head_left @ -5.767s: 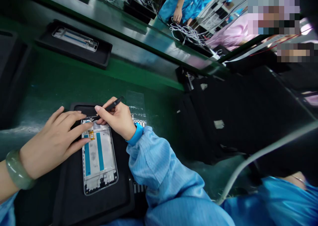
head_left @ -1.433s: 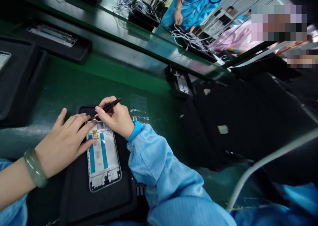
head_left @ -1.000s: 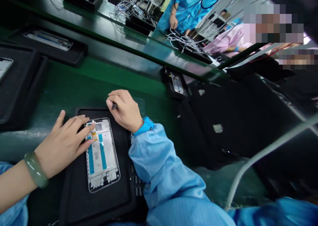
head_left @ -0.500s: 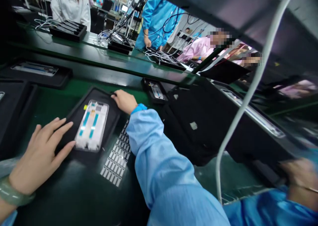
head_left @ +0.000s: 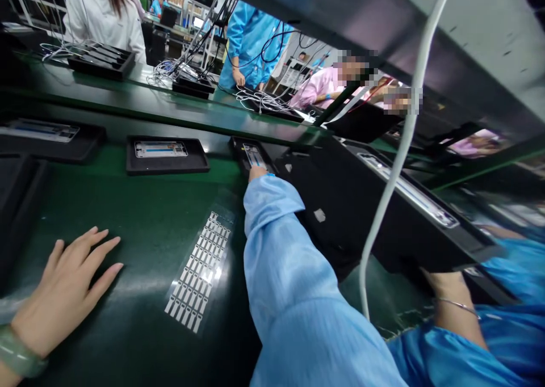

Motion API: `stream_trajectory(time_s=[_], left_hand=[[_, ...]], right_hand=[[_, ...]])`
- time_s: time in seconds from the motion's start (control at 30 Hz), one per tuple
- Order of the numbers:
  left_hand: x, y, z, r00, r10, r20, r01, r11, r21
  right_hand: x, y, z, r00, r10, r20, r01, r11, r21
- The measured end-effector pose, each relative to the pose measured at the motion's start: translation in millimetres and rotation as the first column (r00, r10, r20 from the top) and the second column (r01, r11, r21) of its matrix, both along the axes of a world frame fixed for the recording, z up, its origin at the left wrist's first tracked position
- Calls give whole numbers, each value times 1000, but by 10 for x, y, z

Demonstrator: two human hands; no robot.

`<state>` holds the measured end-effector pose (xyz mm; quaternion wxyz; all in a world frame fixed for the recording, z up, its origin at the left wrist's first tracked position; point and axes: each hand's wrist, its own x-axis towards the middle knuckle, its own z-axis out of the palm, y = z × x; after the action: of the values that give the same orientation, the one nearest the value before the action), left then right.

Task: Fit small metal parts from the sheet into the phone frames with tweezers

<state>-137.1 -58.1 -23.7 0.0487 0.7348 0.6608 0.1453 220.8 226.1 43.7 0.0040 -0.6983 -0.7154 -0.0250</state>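
Observation:
My left hand (head_left: 70,287) hovers over or rests on the green bench mat, fingers spread, holding nothing. My right hand (head_left: 257,173) reaches away to the near end of a small black tray (head_left: 237,150) with a phone frame (head_left: 254,155) in it. The sleeve hides most of that hand, so its fingers do not show. Left of it, another black tray (head_left: 167,164) holds a phone frame (head_left: 160,149) with blue strips. Between my arms lies a clear sheet of small pale stickers (head_left: 198,273) in rows.
More black trays (head_left: 91,143) stand at the left. Right of my arm are stacked black trays (head_left: 306,194), with a white cable (head_left: 394,177) hanging in front. A co-worker's arm (head_left: 455,302) holds a tray at the right. Cable bundles (head_left: 259,99) lie on the raised shelf.
The tray with the phone frame, gripped by my right hand before, now stands at the back of the bench. My right hand has let it go and moved right to the small tray.

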Motion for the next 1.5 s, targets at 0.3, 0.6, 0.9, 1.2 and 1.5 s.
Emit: stream_trajectory(time_s=[0.3,0.6,0.9,1.2,1.5], left_hand=[[-30,19,-89,1000,-14,-7,14,999,-38],[-56,40,-66,998,4,67,-1,999,-47],[-71,125,171,933,114,341,-167,977,130],[-145,115,156,984,89,152,-90,996,4],[-413,16,169,992,-42,118,54,994,-95]], right_hand=[[-137,-179,131,980,96,175,-93,995,-23],[-765,-1396,445,754,630,186,-652,751,103],[-1375,-2831,59,263,963,-62,-946,270,180],[-1183,-2662,151,649,755,-97,-761,644,-76],[-630,-1894,-138,874,480,-80,-479,822,-307]])
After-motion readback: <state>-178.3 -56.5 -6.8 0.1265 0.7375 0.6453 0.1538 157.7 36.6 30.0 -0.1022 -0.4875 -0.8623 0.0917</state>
